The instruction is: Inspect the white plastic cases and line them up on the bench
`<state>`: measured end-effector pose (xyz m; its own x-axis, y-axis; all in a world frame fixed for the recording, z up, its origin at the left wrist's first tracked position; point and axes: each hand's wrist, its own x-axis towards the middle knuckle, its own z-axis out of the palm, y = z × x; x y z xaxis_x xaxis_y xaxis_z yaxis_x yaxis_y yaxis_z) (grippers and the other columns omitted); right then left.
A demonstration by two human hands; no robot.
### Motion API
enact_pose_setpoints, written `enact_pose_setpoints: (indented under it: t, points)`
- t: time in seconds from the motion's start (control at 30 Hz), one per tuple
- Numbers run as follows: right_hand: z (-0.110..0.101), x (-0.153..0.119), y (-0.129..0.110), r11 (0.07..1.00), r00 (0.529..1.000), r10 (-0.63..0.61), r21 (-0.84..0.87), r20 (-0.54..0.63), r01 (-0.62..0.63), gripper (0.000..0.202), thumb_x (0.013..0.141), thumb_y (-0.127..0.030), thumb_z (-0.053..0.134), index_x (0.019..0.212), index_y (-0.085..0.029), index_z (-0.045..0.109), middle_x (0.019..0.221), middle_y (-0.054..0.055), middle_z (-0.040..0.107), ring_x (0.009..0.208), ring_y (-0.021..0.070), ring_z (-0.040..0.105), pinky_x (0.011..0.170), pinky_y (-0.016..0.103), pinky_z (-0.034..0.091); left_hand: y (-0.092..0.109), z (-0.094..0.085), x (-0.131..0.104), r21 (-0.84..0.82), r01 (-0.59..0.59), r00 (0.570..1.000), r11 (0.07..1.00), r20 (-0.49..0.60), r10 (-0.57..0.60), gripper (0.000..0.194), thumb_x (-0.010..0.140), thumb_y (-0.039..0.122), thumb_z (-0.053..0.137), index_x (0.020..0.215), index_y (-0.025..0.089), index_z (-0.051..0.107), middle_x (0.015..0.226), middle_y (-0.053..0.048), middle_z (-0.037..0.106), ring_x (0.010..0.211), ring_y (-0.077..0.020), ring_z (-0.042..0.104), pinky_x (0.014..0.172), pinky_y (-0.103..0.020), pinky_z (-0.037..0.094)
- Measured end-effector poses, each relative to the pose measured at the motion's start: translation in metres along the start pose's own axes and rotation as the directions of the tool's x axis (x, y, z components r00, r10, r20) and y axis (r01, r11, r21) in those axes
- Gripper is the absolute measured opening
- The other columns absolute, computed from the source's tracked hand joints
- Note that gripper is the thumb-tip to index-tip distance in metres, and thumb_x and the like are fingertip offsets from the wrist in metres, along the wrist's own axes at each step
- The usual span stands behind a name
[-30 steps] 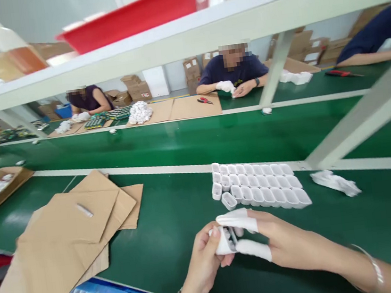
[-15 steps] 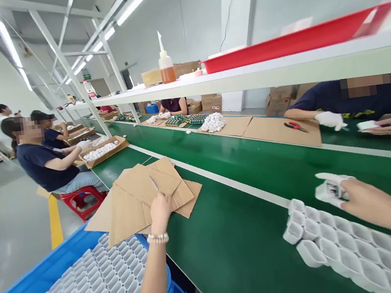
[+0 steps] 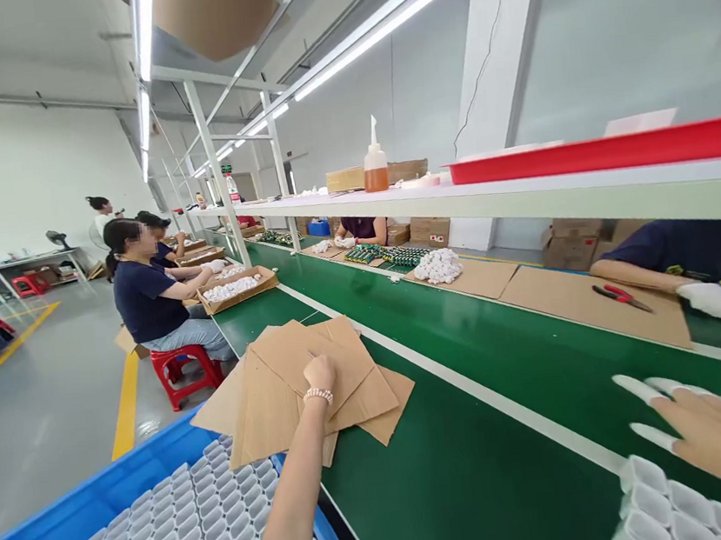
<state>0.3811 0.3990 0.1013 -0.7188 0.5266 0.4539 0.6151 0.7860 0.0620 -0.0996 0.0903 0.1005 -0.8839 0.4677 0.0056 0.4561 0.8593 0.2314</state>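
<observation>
My left hand (image 3: 319,373), with a beaded bracelet at the wrist, is closed over a stack of loose cardboard sheets (image 3: 265,404). A slim knife, plain half a second ago, is now almost hidden by its fingers. My right hand (image 3: 715,428) wears white finger cots, and its fingers are spread over the green bench (image 3: 464,467). Nothing shows between them. Just below it, white plastic housings (image 3: 649,508) stand in rows, cut off by the frame. A blue crate (image 3: 87,505) at the lower left carries many more of these open housings in tight rows.
A white shelf (image 3: 509,195) crosses above the bench, bearing a red tray (image 3: 615,151) and a bottle of amber liquid (image 3: 375,167). Across the bench lie red-handled pliers (image 3: 619,295) and a pile of white parts (image 3: 439,266). Co-workers sit opposite and at the left.
The view has swung left and up. My right hand, earlier around a white housing, is now spread without it. The knife under my left hand has become nearly hidden.
</observation>
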Motion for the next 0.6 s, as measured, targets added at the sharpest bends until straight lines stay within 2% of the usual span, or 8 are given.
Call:
enact_pose_setpoints:
  t: [0.03, 0.1, 0.2, 0.27, 0.37, 0.5, 0.57, 0.6]
  points:
    - [-0.009, 0.011, -0.022, 0.998, 0.992, -0.047, -0.025, 0.113, 0.05, 0.017, 0.077, -0.011, 0.059, 0.068, -0.022, 0.068, 0.078, 0.022, 0.062, 0.071, 0.0292, 0.065, 0.053, 0.038, 0.041, 0.002, 0.0, -0.003, 0.005, -0.037, 0.999, 0.999, 0.016, 0.037, 0.03, 0.092, 0.036, 0.057, 0.11, 0.012, 0.06, 0.109, -0.009, 0.063, 0.096, -0.0192, 0.062, 0.084, -0.04, 0.054]
    - [-0.027, 0.03, -0.075, 0.981, 0.972, -0.184, -0.035, 0.148, 0.191, 0.018, 0.084, -0.013, 0.054, 0.084, -0.022, 0.07, 0.104, 0.026, 0.061, 0.099, 0.035, 0.061, 0.073, 0.046, 0.045, 0.012, 0.003, -0.02, 0.012, -0.126, 0.991, 0.992, 0.041, 0.126, 0.029, 0.092, 0.036, 0.056, 0.108, 0.012, 0.06, 0.106, -0.008, 0.064, 0.095, -0.0189, 0.063, 0.084, -0.04, 0.053]
    - [-0.045, 0.055, -0.156, 0.973, 0.946, -0.223, 0.107, 0.233, 0.203, 0.017, 0.089, -0.024, 0.059, 0.104, -0.023, 0.066, 0.113, 0.018, 0.059, 0.104, 0.0333, 0.059, 0.086, 0.05, 0.045, 0.038, 0.019, -0.07, 0.005, -0.319, 0.945, 0.948, 0.076, 0.318, 0.025, 0.093, 0.031, 0.053, 0.1, 0.009, 0.064, 0.098, -0.012, 0.068, 0.092, -0.0221, 0.065, 0.081, -0.04, 0.053]
    - [-0.045, 0.073, -0.202, 0.96, 0.927, -0.244, 0.204, 0.285, 0.19, 0.025, 0.093, -0.032, 0.059, 0.115, -0.02, 0.06, 0.119, 0.013, 0.057, 0.104, 0.0271, 0.058, 0.088, 0.046, 0.048, 0.063, 0.035, -0.112, -0.019, -0.481, 0.87, 0.877, 0.11, 0.48, 0.024, 0.09, 0.025, 0.052, 0.087, 0.008, 0.069, 0.091, -0.018, 0.07, 0.089, -0.0293, 0.067, 0.074, -0.04, 0.051]
    - [-0.031, 0.098, -0.257, 0.943, 0.908, -0.285, 0.258, 0.307, 0.209, 0.03, 0.096, -0.035, 0.057, 0.121, -0.018, 0.056, 0.122, 0.009, 0.056, 0.103, 0.0223, 0.058, 0.088, 0.042, 0.052, 0.1, 0.065, -0.17, -0.066, -0.666, 0.719, 0.743, 0.206, 0.664, 0.017, 0.079, 0.023, 0.061, 0.074, 0.01, 0.07, 0.078, -0.019, 0.071, 0.079, -0.0331, 0.069, 0.067, -0.039, 0.05]
    - [-0.003, 0.124, -0.315, 0.925, 0.889, -0.314, 0.316, 0.333, 0.209, 0.031, 0.096, -0.034, 0.058, 0.121, -0.016, 0.056, 0.121, 0.01, 0.056, 0.102, 0.0226, 0.059, 0.086, 0.042, 0.053, 0.121, 0.093, -0.208, -0.121, -0.833, 0.497, 0.539, 0.263, 0.827, 0.027, 0.085, 0.03, 0.053, 0.075, 0.011, 0.069, 0.073, -0.019, 0.071, 0.069, -0.0324, 0.069, 0.055, -0.035, 0.046]
    - [0.011, 0.135, -0.34, 0.919, 0.885, -0.317, 0.342, 0.342, 0.197, 0.031, 0.096, -0.035, 0.057, 0.121, -0.016, 0.057, 0.121, 0.009, 0.056, 0.102, 0.0227, 0.059, 0.086, 0.042, 0.053, 0.11, 0.092, -0.206, -0.161, -0.848, 0.469, 0.506, 0.217, 0.856, 0.039, 0.089, 0.043, 0.048, 0.078, 0.011, 0.069, 0.072, -0.019, 0.07, 0.067, -0.0321, 0.068, 0.051, -0.034, 0.043]
    - [0.018, 0.141, -0.351, 0.916, 0.884, -0.314, 0.354, 0.346, 0.187, 0.031, 0.096, -0.035, 0.058, 0.121, -0.016, 0.057, 0.121, 0.009, 0.056, 0.102, 0.0229, 0.059, 0.086, 0.042, 0.053, 0.098, 0.086, -0.199, -0.189, -0.822, 0.506, 0.538, 0.193, 0.841, 0.044, 0.088, 0.05, 0.048, 0.078, 0.012, 0.068, 0.071, -0.019, 0.069, 0.066, -0.032, 0.068, 0.051, -0.033, 0.043]
